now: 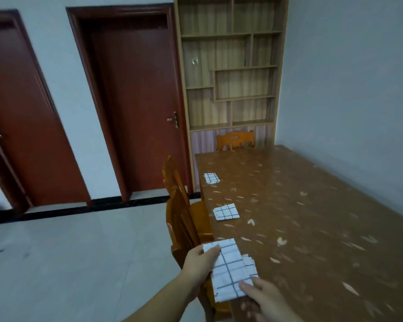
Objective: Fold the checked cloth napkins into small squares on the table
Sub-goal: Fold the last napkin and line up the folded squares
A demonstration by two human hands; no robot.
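Your left hand (201, 260) is pinching the far corner of a checked napkin (230, 268) folded into a strip, while your right hand (263, 296) is pinching its near edge, over the tabletop (312, 217) edge. Two folded squares, the middle napkin (225, 211) and the far napkin (211, 178), are lying farther along the same edge.

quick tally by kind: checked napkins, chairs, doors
checked napkins: 3 — far napkin, middle napkin, held napkin in the left hand and right hand
chairs: 3 in view
doors: 2
total: 8
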